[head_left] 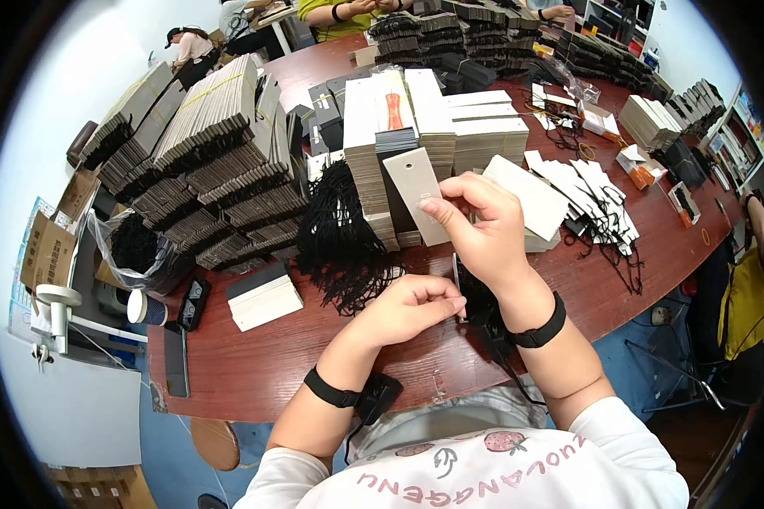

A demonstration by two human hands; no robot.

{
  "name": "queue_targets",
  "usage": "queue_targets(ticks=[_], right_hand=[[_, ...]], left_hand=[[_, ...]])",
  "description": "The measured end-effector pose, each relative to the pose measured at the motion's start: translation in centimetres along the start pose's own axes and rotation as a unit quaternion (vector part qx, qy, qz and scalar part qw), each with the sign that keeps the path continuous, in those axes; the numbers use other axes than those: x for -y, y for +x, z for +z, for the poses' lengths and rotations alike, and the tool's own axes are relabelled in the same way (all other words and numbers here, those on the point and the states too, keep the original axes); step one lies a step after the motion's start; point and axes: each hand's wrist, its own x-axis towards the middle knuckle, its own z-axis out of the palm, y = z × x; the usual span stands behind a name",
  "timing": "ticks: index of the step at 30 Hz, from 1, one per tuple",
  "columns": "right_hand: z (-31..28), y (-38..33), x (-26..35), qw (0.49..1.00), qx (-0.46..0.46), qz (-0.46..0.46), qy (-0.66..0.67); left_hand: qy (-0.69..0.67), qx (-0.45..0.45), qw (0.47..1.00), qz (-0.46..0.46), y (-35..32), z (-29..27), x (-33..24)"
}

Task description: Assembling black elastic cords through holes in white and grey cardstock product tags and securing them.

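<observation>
My right hand holds a pale rectangular card tag upright above the table, thumb and fingers pinched near its lower edge. My left hand is closed below it, fingers pinched on a thin black cord that runs up toward the tag. A heap of black cords lies just to the left of both hands. More black cord hangs under my right wrist. Both wrists wear black bands.
On the reddish wooden table stand tall stacks of grey and white cards, finished tags with cords at right, a small white card stack, a paper cup and a phone. Other people sit at the far end.
</observation>
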Motion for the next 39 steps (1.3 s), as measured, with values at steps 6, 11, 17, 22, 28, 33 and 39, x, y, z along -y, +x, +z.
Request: queue_targets(ticks=[6, 11, 17, 22, 28, 33, 39], right_hand=[[0.5, -0.3, -0.9, 1.000, 0.020, 0.017, 0.004], [-0.2, -0.1, -1.6, 0.985, 0.107, -0.090, -0.104], [0.1, 0.3, -0.9, 0.999, 0.040, 0.015, 0.027], [0.5, 0.2, -0.3, 0.990, 0.059, 0.116, 0.050], [0.4, -0.1, -1.3, 0.992, 0.070, 0.099, 0.036], [0.5, -0.5, -0.9, 0.991, 0.074, 0.109, 0.037], [0.1, -0.3, -1.1, 0.989, 0.082, 0.119, 0.028]], left_hand=[[0.005, -0.015, 1.000, 0.013, 0.0, -0.2, -0.6], [-0.020, -0.021, 0.997, 0.071, 0.3, 0.3, 0.6], [-0.016, 0.004, 0.999, 0.049, 0.2, -0.2, 0.5], [0.020, -0.012, 0.999, 0.046, -0.3, -0.4, -0.6], [-0.104, -0.078, 0.981, 0.141, -2.3, -1.2, -2.8], [-0.029, -0.306, 0.928, 0.211, -1.1, -0.9, -5.8], [0.011, -0.344, 0.914, 0.214, 0.1, -1.5, -7.0]])
